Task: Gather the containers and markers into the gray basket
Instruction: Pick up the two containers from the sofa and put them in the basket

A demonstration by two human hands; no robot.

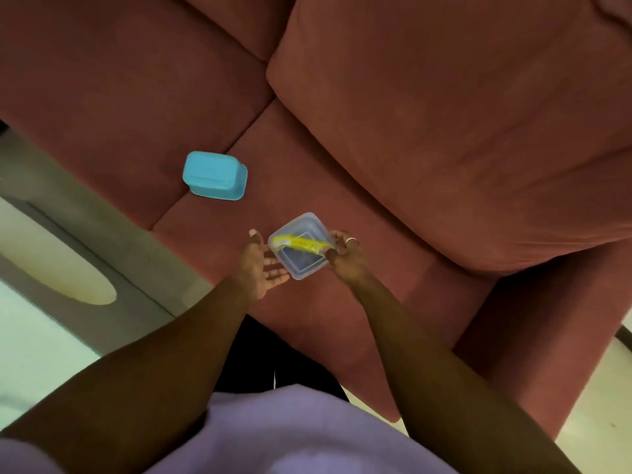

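Head view: over the sofa seat (307, 336), the right hand (345, 258) pinches a yellow marker (302, 243) against a clear plastic container (301, 248); the left hand (261, 265) cups its edge, fingers spread. Both look light, the container's thin walls slick and flexible, best gripped at the rim. A blue container (214, 176) lies overturned nearby.

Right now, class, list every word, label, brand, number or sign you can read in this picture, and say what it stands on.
None can be read.
Yellow marker, held in the right hand over the clear square plastic container: faint marks, too blurred.
Blue rectangular plastic container on the pink sofa: no text visible.
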